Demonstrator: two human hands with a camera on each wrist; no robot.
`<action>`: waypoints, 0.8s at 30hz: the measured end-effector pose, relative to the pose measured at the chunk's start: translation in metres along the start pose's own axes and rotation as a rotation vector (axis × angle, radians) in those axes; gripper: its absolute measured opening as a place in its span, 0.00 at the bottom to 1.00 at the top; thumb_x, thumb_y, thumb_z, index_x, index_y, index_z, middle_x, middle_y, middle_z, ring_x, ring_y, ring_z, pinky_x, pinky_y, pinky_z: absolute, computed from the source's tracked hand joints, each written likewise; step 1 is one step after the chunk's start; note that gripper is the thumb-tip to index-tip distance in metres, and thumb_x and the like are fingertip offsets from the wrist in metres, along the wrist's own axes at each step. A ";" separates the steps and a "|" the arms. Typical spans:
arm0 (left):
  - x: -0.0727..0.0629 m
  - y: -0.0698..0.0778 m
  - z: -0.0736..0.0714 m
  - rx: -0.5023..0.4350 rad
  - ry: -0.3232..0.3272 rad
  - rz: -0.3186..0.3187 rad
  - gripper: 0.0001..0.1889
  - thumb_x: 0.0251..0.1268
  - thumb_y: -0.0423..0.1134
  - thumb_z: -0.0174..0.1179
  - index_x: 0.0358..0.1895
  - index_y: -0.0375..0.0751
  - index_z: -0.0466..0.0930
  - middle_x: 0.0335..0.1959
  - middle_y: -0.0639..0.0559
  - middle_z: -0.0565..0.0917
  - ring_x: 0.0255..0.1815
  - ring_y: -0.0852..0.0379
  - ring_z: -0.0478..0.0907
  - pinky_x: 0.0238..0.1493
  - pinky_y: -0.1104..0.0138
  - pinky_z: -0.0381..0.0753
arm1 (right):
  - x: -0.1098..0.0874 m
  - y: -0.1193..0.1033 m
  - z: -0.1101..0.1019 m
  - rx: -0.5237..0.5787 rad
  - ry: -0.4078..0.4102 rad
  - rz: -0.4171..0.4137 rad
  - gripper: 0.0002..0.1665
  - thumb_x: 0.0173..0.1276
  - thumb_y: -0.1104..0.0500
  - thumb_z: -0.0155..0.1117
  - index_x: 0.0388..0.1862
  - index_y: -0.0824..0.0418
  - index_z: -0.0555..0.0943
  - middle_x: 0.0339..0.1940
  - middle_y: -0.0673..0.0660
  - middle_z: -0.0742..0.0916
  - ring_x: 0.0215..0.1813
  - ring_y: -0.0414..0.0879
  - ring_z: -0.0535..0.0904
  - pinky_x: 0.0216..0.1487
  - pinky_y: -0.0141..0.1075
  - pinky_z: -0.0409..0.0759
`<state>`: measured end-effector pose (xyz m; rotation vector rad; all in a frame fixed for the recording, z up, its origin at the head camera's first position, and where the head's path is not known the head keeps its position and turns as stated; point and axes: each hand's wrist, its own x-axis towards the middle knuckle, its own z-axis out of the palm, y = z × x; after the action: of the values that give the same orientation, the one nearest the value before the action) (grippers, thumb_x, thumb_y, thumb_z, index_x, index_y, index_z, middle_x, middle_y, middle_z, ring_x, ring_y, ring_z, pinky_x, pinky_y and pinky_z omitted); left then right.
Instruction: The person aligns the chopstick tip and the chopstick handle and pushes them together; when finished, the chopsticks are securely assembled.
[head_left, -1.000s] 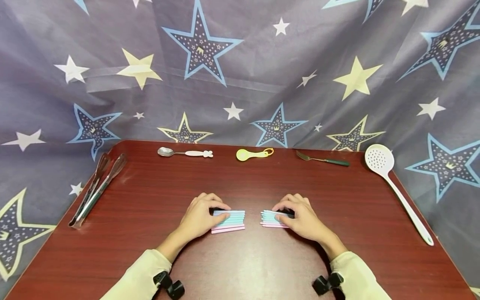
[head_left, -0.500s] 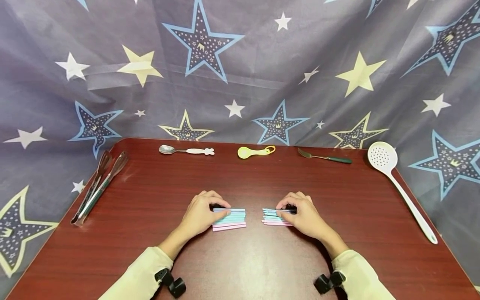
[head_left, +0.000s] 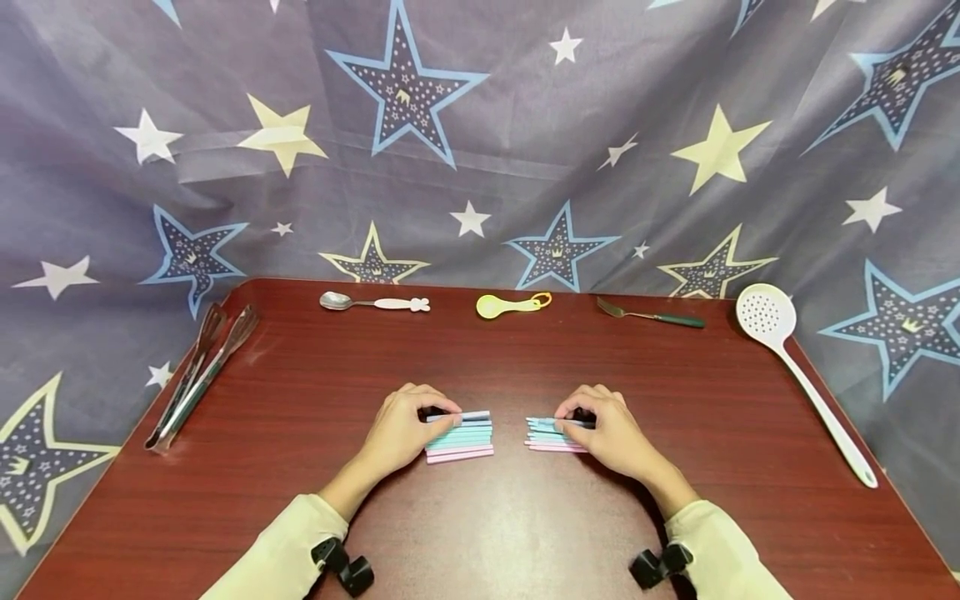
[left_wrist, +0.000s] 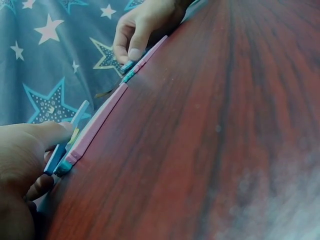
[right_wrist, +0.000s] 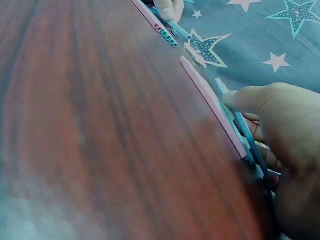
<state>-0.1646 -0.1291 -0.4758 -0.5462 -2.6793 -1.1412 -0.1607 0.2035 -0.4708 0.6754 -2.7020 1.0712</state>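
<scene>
1. Left hand (head_left: pixel 401 425): thumb and fingers pinch a blue stick (left_wrist: pixel 80 114) at the far side of the left row. The stick sits tilted, its inner end raised above the row in the left wrist view.
2. Right hand (head_left: pixel 611 429): thumb and fingertips pinch a dark blue stick (right_wrist: pixel 252 142) at the far side of the right row.
3. Left row (head_left: pixel 459 443): slim sticks lie side by side on the table (head_left: pixel 480 358), in front of the person — blue farthest, turquoise in the middle, pink nearest.
4. Right row (head_left: pixel 546 442): similar sticks lie in the same colour order, partly covered by the hand. A gap separates the two rows; their inner ends face each other.
5. Far edge, left to right: a spoon (head_left: pixel 397 304) with a white handle, a yellow measuring spoon (head_left: pixel 491 307) and a fork (head_left: pixel 678 320) with a green handle.
6. Table sides: metal tongs (head_left: pixel 197 395) lie along the left edge; a white skimmer (head_left: pixel 765 315) lies along the right edge.
7. Backdrop: a grey star-patterned cloth (head_left: pixel 510 167) hangs behind the table.
8. Forearms: cream sleeves (head_left: pixel 277 542) — a black device (head_left: pixel 341 567) is mounted at each wrist.
</scene>
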 end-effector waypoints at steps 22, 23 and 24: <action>0.038 0.031 -0.026 -0.120 -0.026 0.070 0.02 0.64 0.45 0.73 0.38 0.59 0.91 0.32 0.66 0.89 0.26 0.65 0.74 0.29 0.71 0.73 | 0.031 -0.020 -0.024 0.190 0.078 -0.068 0.06 0.66 0.62 0.75 0.38 0.51 0.86 0.35 0.48 0.86 0.35 0.38 0.77 0.36 0.33 0.77; 0.040 0.034 -0.026 -0.123 -0.024 0.086 0.03 0.63 0.45 0.74 0.38 0.58 0.91 0.32 0.65 0.89 0.25 0.65 0.73 0.29 0.71 0.73 | 0.033 -0.023 -0.025 0.202 0.086 -0.076 0.06 0.66 0.62 0.75 0.37 0.52 0.86 0.35 0.48 0.86 0.35 0.38 0.76 0.35 0.32 0.76; 0.042 0.036 -0.026 -0.124 -0.023 0.099 0.03 0.63 0.44 0.74 0.38 0.58 0.91 0.32 0.65 0.89 0.25 0.65 0.74 0.29 0.71 0.73 | 0.034 -0.025 -0.026 0.212 0.092 -0.085 0.06 0.66 0.63 0.75 0.37 0.52 0.86 0.35 0.49 0.86 0.34 0.38 0.76 0.35 0.31 0.75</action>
<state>-0.1881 -0.1139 -0.4212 -0.7075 -2.5804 -1.2869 -0.1798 0.1927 -0.4261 0.7464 -2.4823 1.3442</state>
